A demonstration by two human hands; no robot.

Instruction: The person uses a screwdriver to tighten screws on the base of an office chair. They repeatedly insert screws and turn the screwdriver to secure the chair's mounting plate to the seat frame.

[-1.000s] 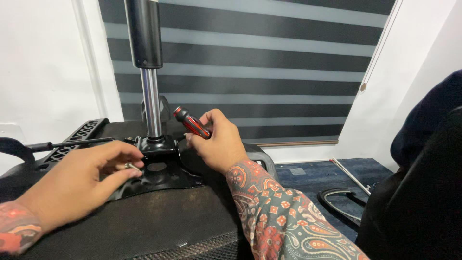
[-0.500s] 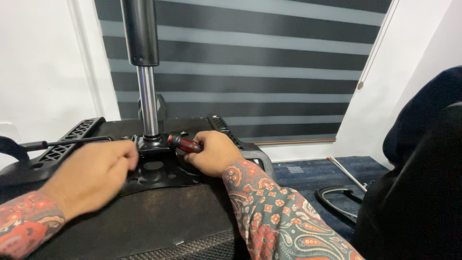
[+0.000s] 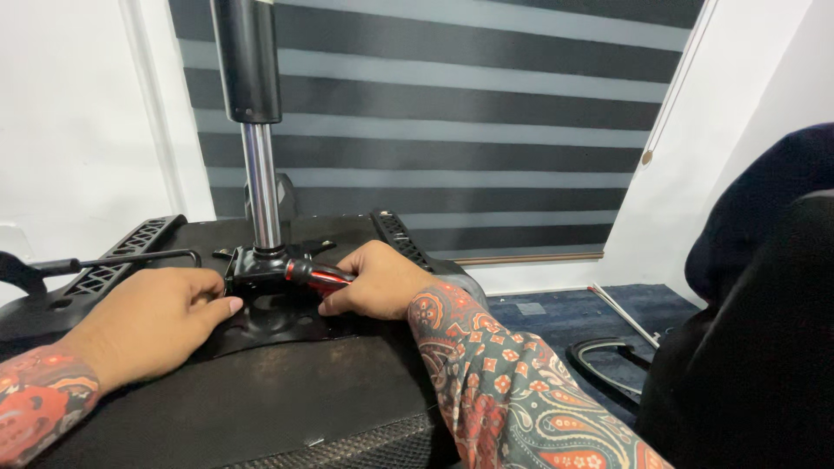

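An upturned black office chair seat (image 3: 261, 399) lies in front of me, with a black metal mechanism plate (image 3: 278, 321) bolted to its underside. A chrome gas-lift column (image 3: 259, 187) with a black upper sleeve stands up from the plate. My right hand (image 3: 378, 282) grips a red and black screwdriver (image 3: 317, 276), held low and nearly flat against the plate beside the column's base. My left hand (image 3: 152, 326) rests on the plate's left edge with its fingers curled; whether it holds a small part is hidden.
A black lever (image 3: 113, 259) sticks out to the left of the mechanism. Ribbed black armrest brackets (image 3: 130, 243) flank the seat. A striped blind (image 3: 452, 130) covers the window behind. A dark chair back (image 3: 756, 330) stands at the right, with a loose curved part (image 3: 608, 360) on blue carpet.
My right hand has dropped the screwdriver from a raised, tilted hold to nearly flat at the column's base. My left hand has slid in against the plate, hiding the small silver part seen in its fingers earlier.
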